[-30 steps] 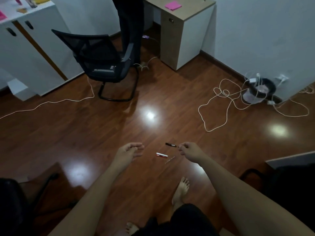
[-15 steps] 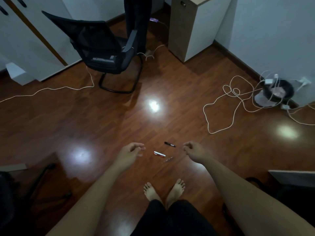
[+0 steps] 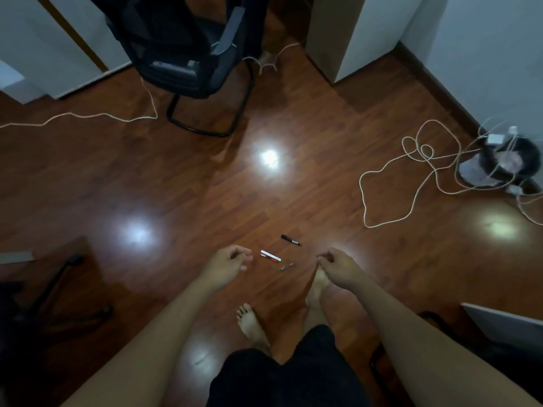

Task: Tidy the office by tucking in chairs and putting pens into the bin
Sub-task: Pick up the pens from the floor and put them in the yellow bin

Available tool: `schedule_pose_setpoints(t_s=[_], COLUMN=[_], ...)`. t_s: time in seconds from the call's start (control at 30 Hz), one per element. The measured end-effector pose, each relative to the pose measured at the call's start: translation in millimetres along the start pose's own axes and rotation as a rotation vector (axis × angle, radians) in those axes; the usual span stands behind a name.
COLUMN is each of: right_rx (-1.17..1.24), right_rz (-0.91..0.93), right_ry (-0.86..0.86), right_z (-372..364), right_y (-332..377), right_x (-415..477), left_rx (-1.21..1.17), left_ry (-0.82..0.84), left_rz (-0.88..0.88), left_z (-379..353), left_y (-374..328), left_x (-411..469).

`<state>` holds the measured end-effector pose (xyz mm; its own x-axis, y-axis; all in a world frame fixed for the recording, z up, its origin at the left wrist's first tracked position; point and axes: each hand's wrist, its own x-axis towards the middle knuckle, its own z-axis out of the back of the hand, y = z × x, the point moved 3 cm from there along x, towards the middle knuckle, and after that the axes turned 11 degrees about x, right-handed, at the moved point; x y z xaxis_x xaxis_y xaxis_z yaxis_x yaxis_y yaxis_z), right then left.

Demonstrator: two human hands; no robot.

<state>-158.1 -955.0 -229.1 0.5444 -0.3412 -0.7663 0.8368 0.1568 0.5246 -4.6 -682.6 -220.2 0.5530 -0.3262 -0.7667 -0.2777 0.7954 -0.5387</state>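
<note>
Three pens lie on the wooden floor between my hands: a black marker (image 3: pixel 291 240), a white and red pen (image 3: pixel 270 256) and a thin dark pen (image 3: pixel 285 267). My left hand (image 3: pixel 227 264) hovers just left of the white and red pen, fingers loosely curled, holding nothing. My right hand (image 3: pixel 338 267) hangs right of the pens, fingers curled and empty. A dark round bin (image 3: pixel 509 160) stands by the right wall, tangled in white cables. A black mesh chair (image 3: pixel 182 51) stands at the top, away from any desk.
White cable loops (image 3: pixel 411 177) spread across the floor near the bin, and another cable (image 3: pixel 88 117) runs left from the chair. A cabinet (image 3: pixel 343 36) stands at the top right. A dark chair base (image 3: pixel 55 292) sits at the left, a white edge (image 3: pixel 505 321) at the right. My bare feet (image 3: pixel 249 324) are below the pens.
The view has tilted down and moved closer to the pens. I have stepped forward, right foot leading. Both hands stay spread on either side of the pens, holding nothing.
</note>
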Motion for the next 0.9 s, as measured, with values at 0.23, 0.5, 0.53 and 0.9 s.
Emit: schedule_pose_setpoints(t_s=[0.23, 0.5, 0.53, 0.9], right_rx=[-0.064, -0.074, -0.072, -0.199], right_rz=[-0.01, -0.019, -0.024, -0.029], right_ry=[0.085, 0.133, 0.128, 0.153], right_z=[-2, -46, -52, -164], right_y=[-7, -76, -89, -216], right_x=[93, 252, 273, 501], left_rx=[-0.077, 0.046, 0.081, 0.427], left_ry=[-0.003, 0.011, 0.013, 0.068], left_rz=[0.084, 0.118, 0.111, 0.013], left_z=[-43, -124, -137, -299], left_y=[4, 67, 81, 257], left_x=[67, 214, 235, 457])
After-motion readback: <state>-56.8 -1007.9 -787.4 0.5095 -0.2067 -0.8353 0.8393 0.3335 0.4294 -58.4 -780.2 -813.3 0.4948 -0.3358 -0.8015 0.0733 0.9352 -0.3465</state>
